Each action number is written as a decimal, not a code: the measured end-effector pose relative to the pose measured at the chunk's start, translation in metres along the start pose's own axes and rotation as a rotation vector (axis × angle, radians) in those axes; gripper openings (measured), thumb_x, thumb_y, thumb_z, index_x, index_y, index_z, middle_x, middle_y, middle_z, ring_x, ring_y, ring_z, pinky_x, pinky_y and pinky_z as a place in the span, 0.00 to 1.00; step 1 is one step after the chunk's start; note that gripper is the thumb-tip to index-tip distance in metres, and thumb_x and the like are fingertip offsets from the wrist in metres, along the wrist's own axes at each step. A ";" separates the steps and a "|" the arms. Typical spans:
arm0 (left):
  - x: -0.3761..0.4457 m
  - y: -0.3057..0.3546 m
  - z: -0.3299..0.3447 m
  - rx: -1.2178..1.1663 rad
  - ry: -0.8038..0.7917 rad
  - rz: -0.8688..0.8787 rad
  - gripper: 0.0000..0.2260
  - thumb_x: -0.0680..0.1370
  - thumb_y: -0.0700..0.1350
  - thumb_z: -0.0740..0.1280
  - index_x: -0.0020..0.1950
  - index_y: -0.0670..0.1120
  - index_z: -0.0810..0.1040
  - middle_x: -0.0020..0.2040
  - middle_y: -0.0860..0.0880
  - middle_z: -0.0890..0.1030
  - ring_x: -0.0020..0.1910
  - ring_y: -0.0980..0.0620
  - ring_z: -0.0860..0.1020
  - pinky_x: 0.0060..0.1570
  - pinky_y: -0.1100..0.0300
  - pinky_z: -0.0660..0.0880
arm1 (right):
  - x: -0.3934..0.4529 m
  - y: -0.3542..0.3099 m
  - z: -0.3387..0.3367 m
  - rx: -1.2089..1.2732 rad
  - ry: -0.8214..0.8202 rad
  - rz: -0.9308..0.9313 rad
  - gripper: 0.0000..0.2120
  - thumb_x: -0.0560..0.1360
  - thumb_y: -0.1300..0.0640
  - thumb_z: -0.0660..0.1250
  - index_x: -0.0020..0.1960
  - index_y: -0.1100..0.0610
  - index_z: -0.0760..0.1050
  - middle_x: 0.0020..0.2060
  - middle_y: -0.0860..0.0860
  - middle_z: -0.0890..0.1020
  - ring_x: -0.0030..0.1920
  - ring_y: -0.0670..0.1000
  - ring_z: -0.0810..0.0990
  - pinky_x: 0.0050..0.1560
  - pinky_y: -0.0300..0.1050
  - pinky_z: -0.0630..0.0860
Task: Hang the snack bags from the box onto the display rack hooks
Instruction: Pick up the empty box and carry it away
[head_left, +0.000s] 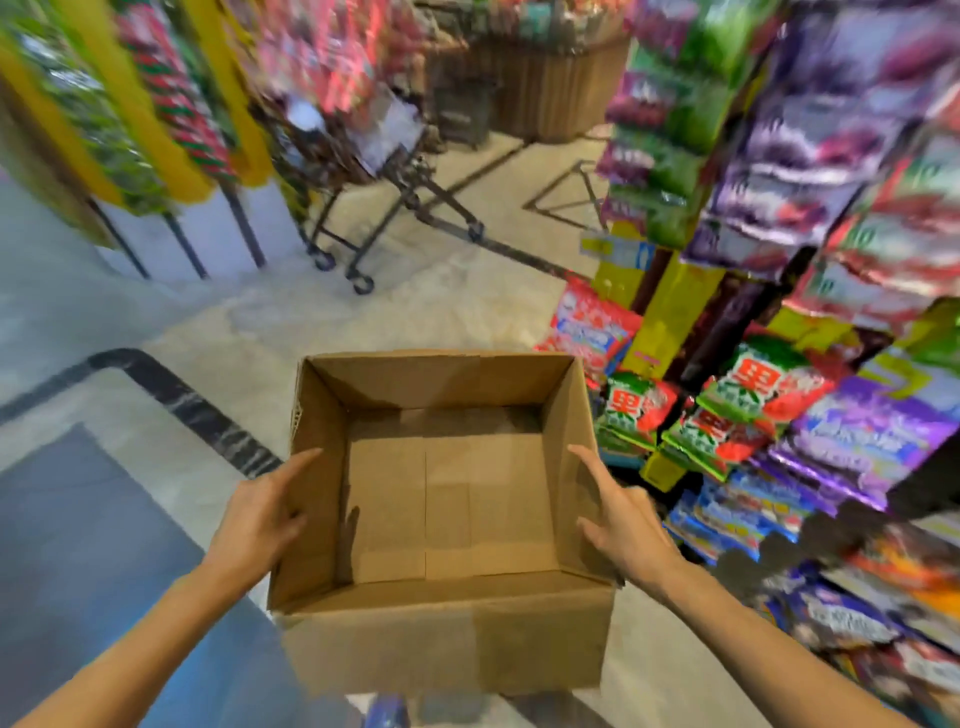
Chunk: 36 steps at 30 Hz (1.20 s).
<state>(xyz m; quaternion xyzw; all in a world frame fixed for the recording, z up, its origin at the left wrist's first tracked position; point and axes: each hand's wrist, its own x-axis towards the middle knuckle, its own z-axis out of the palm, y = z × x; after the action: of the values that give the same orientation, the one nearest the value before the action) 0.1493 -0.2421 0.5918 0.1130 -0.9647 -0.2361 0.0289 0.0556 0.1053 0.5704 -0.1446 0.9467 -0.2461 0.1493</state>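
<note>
Shop floor of pale tile stretches behind an open cardboard box (441, 499), which shows only its bare bottom; no snack bags lie inside. Right of the box, the display rack (670, 322) carries the hung snack bags (769, 405). Left hand (254, 519) and right hand (623, 525) are apart, pressed flat with straight fingers against opposite outer walls of the box. Held by pressure alone, the box could slip or buckle, and swinging it right could knock bags off their hooks.
</note>
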 end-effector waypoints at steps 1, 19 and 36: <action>-0.002 0.001 -0.019 -0.002 0.040 -0.005 0.31 0.67 0.28 0.71 0.68 0.44 0.72 0.53 0.38 0.82 0.44 0.39 0.81 0.44 0.49 0.77 | 0.004 -0.016 -0.012 -0.004 0.016 -0.031 0.41 0.74 0.59 0.67 0.76 0.43 0.46 0.32 0.54 0.77 0.35 0.54 0.77 0.35 0.50 0.70; 0.068 -0.039 -0.229 -0.017 0.372 -0.051 0.29 0.72 0.32 0.70 0.71 0.45 0.69 0.63 0.40 0.76 0.54 0.43 0.79 0.54 0.54 0.75 | 0.113 -0.240 -0.130 -0.074 0.185 -0.327 0.40 0.74 0.61 0.69 0.75 0.44 0.48 0.43 0.53 0.79 0.36 0.47 0.76 0.36 0.34 0.71; 0.303 -0.098 -0.248 -0.053 0.205 0.002 0.28 0.72 0.35 0.70 0.71 0.47 0.68 0.63 0.42 0.77 0.58 0.44 0.77 0.56 0.52 0.75 | 0.313 -0.267 -0.143 -0.063 0.191 -0.192 0.40 0.73 0.61 0.70 0.75 0.43 0.51 0.61 0.58 0.76 0.49 0.54 0.80 0.52 0.46 0.75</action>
<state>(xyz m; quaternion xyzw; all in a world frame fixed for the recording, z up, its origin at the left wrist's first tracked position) -0.0985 -0.5083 0.7674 0.1347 -0.9502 -0.2489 0.1306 -0.2271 -0.1666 0.7598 -0.2152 0.9456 -0.2423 0.0296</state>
